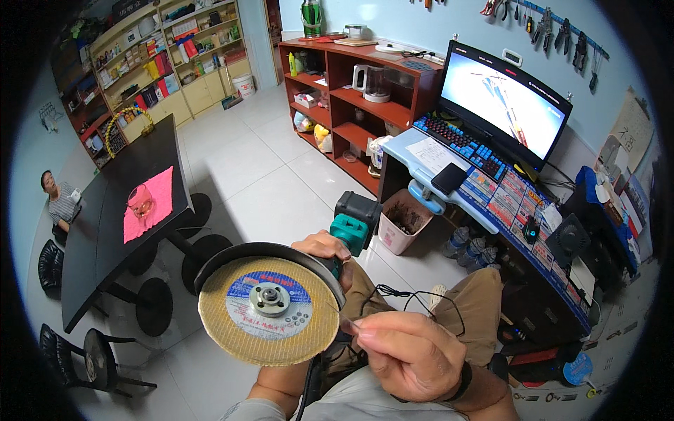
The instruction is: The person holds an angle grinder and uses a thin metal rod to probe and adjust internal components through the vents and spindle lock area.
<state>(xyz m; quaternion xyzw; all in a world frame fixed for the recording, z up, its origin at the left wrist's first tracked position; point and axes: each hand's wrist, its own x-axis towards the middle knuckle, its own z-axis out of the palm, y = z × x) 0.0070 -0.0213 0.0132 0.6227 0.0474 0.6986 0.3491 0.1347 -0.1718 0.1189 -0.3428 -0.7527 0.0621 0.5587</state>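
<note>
My left hand [324,247] is wrapped round the body of a green and black angle grinder [349,231]; the disc and guard hide part of my forearm. A yellow cutting disc [217,319] with a blue and grey label faces up at me, fixed by a round metal flange nut [269,297]. The dark curved guard [242,250] covers the disc's far edge. Just right of the disc, my right hand [414,354] is closed in a pinch between thumb and forefinger. Something small and thin shows at its fingertips, too small to name.
Black cables [407,293] lie across my lap. To the right stands a desk with a monitor [502,102], keyboard [460,146] and phone [449,178]. A pink bin [400,242] sits beside it. On the left, a black table [91,231] bears a pink cloth [163,200]; a person [62,203] sits behind.
</note>
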